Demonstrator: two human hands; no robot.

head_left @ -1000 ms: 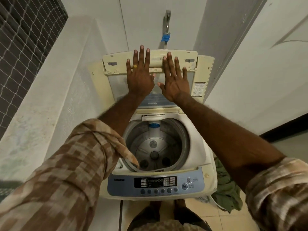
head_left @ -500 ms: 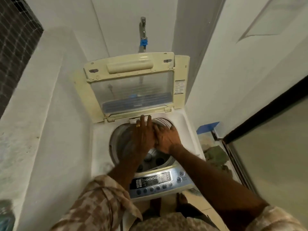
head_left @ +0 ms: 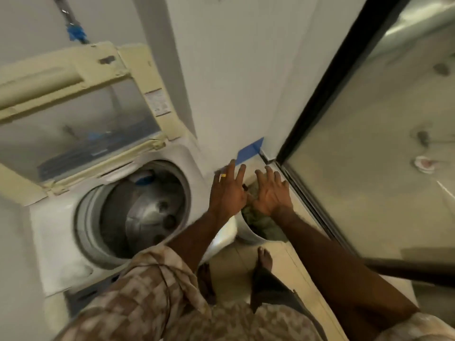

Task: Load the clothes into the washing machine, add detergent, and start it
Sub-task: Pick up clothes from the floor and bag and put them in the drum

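Observation:
A white top-loading washing machine (head_left: pixel 56 232) stands at the left with its yellowed lid (head_left: pixel 81 112) raised. Its steel drum (head_left: pixel 145 210) holds no clothes that I can see. To the machine's right, a white basket (head_left: pixel 246 233) on the floor holds greenish clothes (head_left: pixel 261 221). My left hand (head_left: pixel 227 190), with a ring on one finger, and my right hand (head_left: pixel 269 193) hover side by side above the basket, fingers spread, holding nothing. The image is blurred by motion.
A white wall (head_left: pixel 234 70) rises behind the basket with a strip of blue tape (head_left: pixel 250 150) at its foot. A dark-framed glass door (head_left: pixel 369 143) stands at the right. My bare feet (head_left: pixel 264 260) are on the tiled floor. A tap with a blue fitting (head_left: pixel 75 32) is above the machine.
Both hands have left the lid, passed over the drum opening and swung right to above the clothes basket. The view has turned right with them.

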